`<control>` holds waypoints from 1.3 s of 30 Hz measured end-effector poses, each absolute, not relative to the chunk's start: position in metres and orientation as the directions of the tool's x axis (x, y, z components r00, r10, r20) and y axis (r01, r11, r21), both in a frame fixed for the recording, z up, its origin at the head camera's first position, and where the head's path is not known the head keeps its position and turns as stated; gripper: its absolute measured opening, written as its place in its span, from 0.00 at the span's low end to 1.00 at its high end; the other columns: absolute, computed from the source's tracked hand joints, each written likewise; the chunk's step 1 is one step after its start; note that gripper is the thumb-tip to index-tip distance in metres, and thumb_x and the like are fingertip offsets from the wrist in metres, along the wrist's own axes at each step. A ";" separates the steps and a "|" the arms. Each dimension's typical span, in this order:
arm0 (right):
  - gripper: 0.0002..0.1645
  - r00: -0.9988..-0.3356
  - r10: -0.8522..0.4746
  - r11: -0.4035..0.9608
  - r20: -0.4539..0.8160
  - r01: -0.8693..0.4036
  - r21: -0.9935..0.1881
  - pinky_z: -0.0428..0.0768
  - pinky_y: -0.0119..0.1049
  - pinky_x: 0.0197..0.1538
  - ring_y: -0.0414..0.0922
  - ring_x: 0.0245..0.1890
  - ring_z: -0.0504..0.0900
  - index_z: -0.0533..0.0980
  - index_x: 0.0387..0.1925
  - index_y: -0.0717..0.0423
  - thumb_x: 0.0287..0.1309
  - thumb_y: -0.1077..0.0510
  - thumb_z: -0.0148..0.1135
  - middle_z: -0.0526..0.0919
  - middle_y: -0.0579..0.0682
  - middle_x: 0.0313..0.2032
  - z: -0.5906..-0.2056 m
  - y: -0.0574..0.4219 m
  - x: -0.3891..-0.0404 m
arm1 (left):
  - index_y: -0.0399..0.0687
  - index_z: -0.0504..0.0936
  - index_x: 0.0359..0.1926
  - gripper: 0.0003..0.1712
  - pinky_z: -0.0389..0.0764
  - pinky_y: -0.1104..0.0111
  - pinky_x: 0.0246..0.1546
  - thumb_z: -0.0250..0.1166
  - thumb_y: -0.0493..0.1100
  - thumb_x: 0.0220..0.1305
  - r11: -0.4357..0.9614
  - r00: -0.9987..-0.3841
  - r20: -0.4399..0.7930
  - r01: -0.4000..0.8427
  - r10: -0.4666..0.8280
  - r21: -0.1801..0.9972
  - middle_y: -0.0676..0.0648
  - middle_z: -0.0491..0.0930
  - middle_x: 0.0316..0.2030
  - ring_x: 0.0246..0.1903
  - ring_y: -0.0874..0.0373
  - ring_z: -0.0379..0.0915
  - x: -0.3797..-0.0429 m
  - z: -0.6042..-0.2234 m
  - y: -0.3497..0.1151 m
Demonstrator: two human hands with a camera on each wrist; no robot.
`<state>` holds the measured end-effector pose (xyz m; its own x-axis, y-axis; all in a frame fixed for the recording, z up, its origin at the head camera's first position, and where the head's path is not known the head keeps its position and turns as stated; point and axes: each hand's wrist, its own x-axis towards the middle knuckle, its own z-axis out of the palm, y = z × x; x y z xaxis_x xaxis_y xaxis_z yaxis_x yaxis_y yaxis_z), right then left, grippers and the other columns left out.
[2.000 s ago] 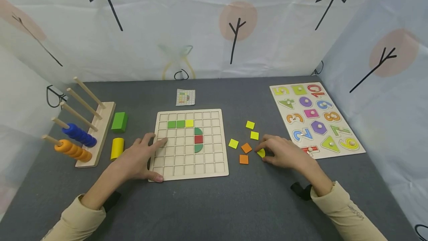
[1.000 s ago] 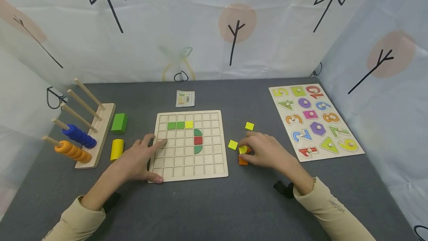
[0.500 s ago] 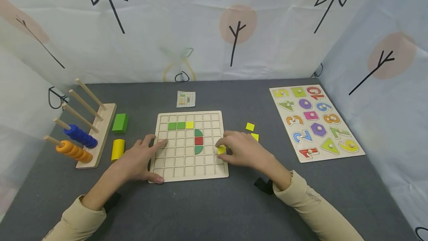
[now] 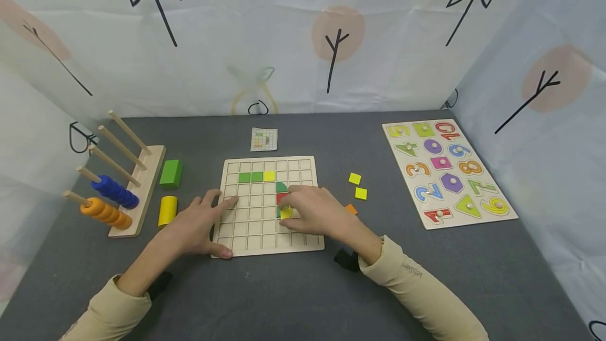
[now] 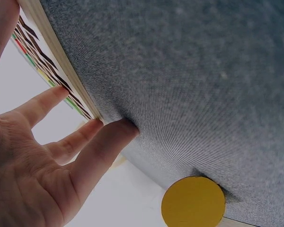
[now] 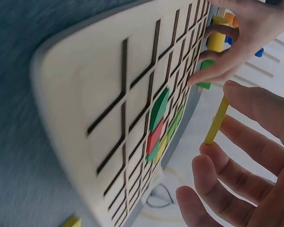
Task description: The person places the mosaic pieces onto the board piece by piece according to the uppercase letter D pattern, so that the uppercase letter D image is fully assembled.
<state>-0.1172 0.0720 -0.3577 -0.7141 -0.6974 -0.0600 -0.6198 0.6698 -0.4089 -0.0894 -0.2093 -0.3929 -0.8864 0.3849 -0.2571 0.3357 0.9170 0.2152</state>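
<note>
Head view: I see the left hand (image 4: 193,226) spread wide against the grid board (image 4: 254,229). Over the board, the right hand (image 4: 316,210) pinches a yellow piece (image 4: 286,213).

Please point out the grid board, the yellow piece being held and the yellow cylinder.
Grid board (image 4: 268,214): head view, bare middle square.
Yellow piece (image 6: 217,121): right wrist view, its edge.
Yellow cylinder (image 4: 168,212): head view, curved side.

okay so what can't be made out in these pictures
Head view: the right hand covers part of the grid board and of an orange tile.
Head view: the pattern on the small card is too small to read.
Right wrist view: the held yellow piece is edge-on, hiding its outline.
Left wrist view: the bottom edge cuts off the yellow cylinder.
</note>
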 end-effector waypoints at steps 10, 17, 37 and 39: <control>0.14 -0.683 -0.724 0.664 -0.100 -0.649 -0.370 0.75 0.30 0.31 0.38 0.37 0.81 0.88 0.47 0.46 0.61 0.50 0.72 0.87 0.44 0.44 -0.368 0.044 -0.118 | 0.48 0.66 0.76 0.69 0.82 0.43 0.45 0.81 0.72 0.34 0.915 -0.885 -0.254 0.342 0.390 0.213 0.27 0.62 0.70 0.56 0.30 0.71 -0.090 -0.393 -0.210; 0.13 -0.684 -0.720 0.683 -0.121 -0.666 -0.301 0.76 0.31 0.32 0.38 0.39 0.82 0.88 0.45 0.44 0.60 0.47 0.73 0.87 0.43 0.43 -0.377 0.033 -0.118 | 0.48 0.66 0.76 0.69 0.82 0.43 0.45 0.81 0.72 0.34 0.912 -0.884 -0.246 0.349 0.397 0.216 0.27 0.62 0.70 0.56 0.30 0.71 -0.090 -0.393 -0.210; 0.09 -0.682 -0.722 0.687 -0.118 -0.684 -0.246 0.74 0.32 0.26 0.38 0.38 0.84 0.89 0.43 0.43 0.59 0.52 0.73 0.88 0.41 0.42 -0.385 0.027 -0.115 | 0.49 0.67 0.75 0.70 0.82 0.42 0.45 0.81 0.73 0.32 0.912 -0.885 -0.243 0.351 0.397 0.214 0.27 0.63 0.69 0.56 0.29 0.71 -0.088 -0.392 -0.209; 0.09 -0.678 -0.726 0.682 -0.118 -0.688 -0.247 0.75 0.32 0.27 0.38 0.40 0.85 0.89 0.43 0.44 0.60 0.56 0.71 0.89 0.42 0.43 -0.384 0.027 -0.115 | 0.49 0.67 0.75 0.69 0.82 0.42 0.45 0.81 0.73 0.32 0.912 -0.885 -0.243 0.350 0.397 0.216 0.27 0.63 0.69 0.56 0.29 0.71 -0.088 -0.392 -0.209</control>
<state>-0.1145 0.0275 -0.3841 -0.6776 -0.7260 -0.1178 -0.6880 0.6823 -0.2473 -0.0883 -0.2091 -0.3920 -0.8849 0.3970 -0.2435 0.3496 0.9117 0.2159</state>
